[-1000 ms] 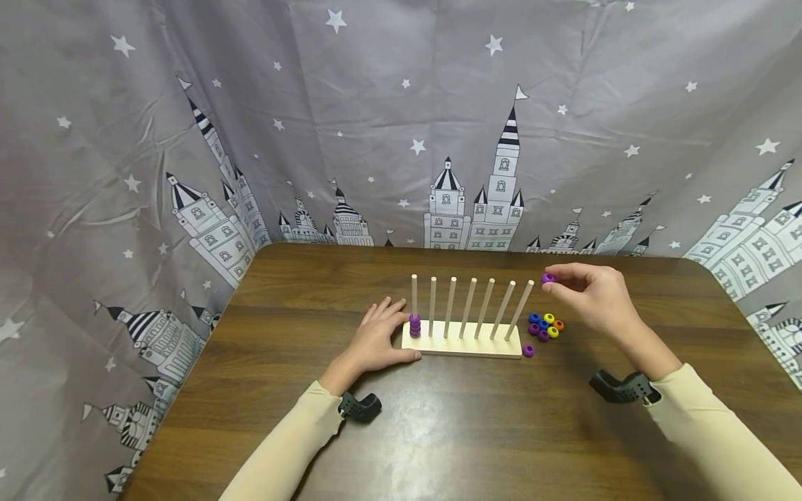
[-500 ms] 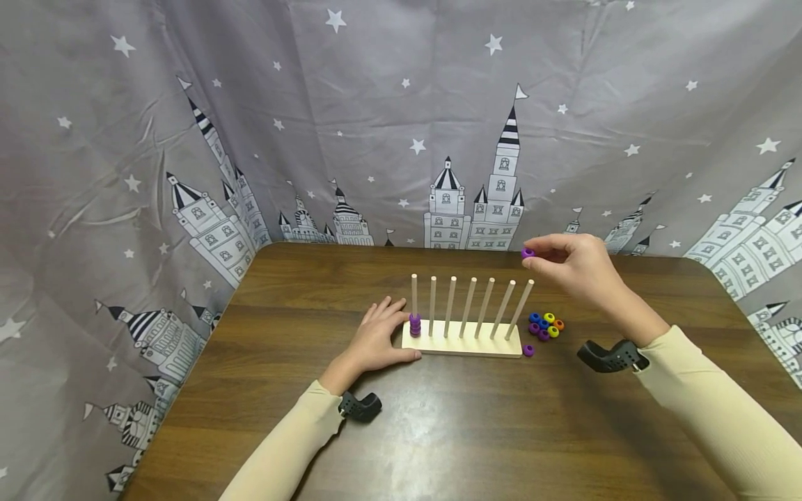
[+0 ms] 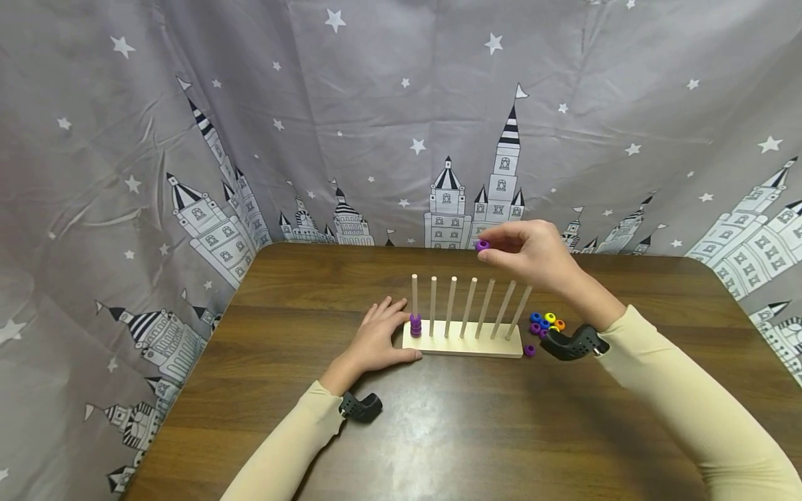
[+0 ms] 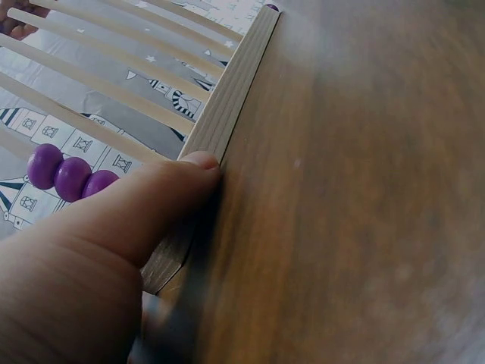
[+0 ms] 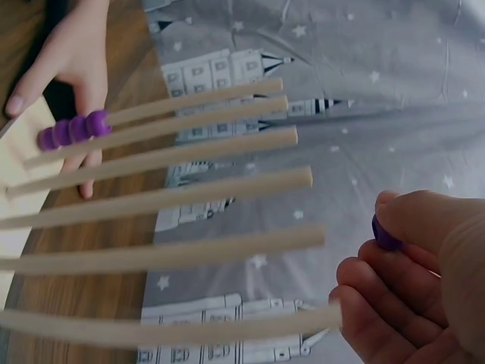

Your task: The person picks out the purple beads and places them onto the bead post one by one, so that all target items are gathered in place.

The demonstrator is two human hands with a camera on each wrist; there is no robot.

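A pale wooden peg stand [image 3: 462, 346] with a row of several upright pegs sits on the table. Several purple beads [image 3: 415, 326] are stacked on its leftmost peg. My left hand [image 3: 371, 342] lies at the stand's left end, fingers straight and spread. Its thumb [image 4: 178, 182] touches the front edge in the left wrist view. Above the pegs, my right hand [image 3: 532, 254] pinches a purple bead [image 3: 482, 245] between thumb and fingertips. In the right wrist view that bead [image 5: 385, 236] is partly covered by the thumb, away from the peg tips.
On the brown wooden table [image 3: 438, 431], right of the stand, lies a cluster of blue, yellow, orange and purple beads, such as a yellow bead [image 3: 550, 317]. A loose purple bead [image 3: 529, 351] lies by the stand's right end. A grey castle-print curtain [image 3: 351, 153] hangs behind.
My right hand has moved left and up with the purple bead, from over the loose beads to above the pegs. My left hand has stayed in place.
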